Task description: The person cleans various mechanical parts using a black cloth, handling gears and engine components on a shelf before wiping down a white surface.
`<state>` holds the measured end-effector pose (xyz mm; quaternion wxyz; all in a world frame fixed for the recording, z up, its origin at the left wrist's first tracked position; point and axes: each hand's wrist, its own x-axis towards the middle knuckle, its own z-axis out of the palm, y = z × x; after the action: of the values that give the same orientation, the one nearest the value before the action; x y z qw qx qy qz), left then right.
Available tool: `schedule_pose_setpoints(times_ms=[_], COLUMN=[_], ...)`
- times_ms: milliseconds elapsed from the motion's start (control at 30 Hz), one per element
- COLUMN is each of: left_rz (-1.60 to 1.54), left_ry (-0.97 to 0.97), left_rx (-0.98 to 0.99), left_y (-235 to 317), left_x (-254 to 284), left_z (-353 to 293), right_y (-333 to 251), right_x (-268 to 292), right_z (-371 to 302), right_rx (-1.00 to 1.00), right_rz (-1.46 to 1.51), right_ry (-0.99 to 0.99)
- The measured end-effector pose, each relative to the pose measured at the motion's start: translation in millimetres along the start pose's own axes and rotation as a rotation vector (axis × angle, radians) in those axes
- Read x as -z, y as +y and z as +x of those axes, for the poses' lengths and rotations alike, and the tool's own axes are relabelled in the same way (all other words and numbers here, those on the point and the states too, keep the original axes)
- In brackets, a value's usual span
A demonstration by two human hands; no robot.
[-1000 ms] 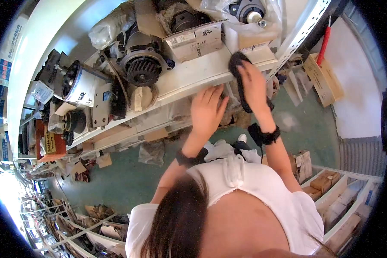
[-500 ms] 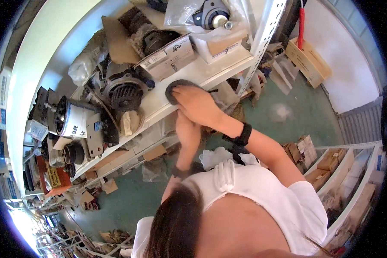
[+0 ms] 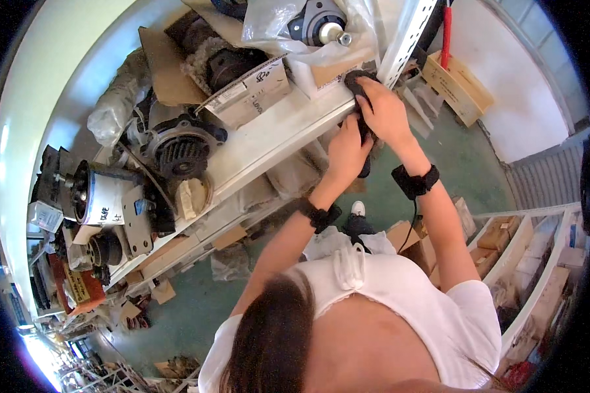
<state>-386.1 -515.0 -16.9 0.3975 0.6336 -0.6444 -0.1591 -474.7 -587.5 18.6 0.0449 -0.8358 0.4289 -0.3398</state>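
Note:
A dark grey cloth (image 3: 355,80) is bunched over the right end of the white shelf's front edge (image 3: 269,147), beside the upright post. My right hand (image 3: 388,116) presses the cloth there, its fingers curled over it. Just below and to the left, my left hand (image 3: 347,152) grips a lower part of the same cloth, which hangs down past the shelf edge. Part of the cloth is hidden behind my fingers. Nearest to the hands on the shelf is an open cardboard box (image 3: 337,73) under clear plastic wrapping.
A white perforated post (image 3: 408,40) rises close to my right hand. Along the shelf stand a box with a dark part (image 3: 249,98), a finned metal part (image 3: 183,150) and a white-labelled cylinder (image 3: 108,196). A wooden crate (image 3: 457,88) with a red-handled tool stands on the floor.
Both hands have moved right along the shelf edge to the post, taking the cloth along. My left hand has come out from under my right and shows on the cloth.

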Motion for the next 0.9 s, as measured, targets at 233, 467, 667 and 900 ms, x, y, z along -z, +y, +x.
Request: schedule_pose_setpoints(times_ms=[233,467,667,900], left_rz=[-0.041,0.032,0.047,0.006], left_ry=[-0.065,0.092,0.113,0.063], left_rx=[0.02,0.239,0.326,0.222], left_y=[-19,-62,-54,-33], left_x=[23,96,110,52], left_z=[-21,-113,-121,-73], right_y=[-24,-133,-146,-72], right_x=[-9,-50,-59,-37], right_z=[-12,-36,-36,-23], right_rx=[0.052,0.303,0.398,0.332], right_rz=[0.003,0.25,0.389,0.155], right_ry=[0.095,-0.05,-0.039,-0.038])
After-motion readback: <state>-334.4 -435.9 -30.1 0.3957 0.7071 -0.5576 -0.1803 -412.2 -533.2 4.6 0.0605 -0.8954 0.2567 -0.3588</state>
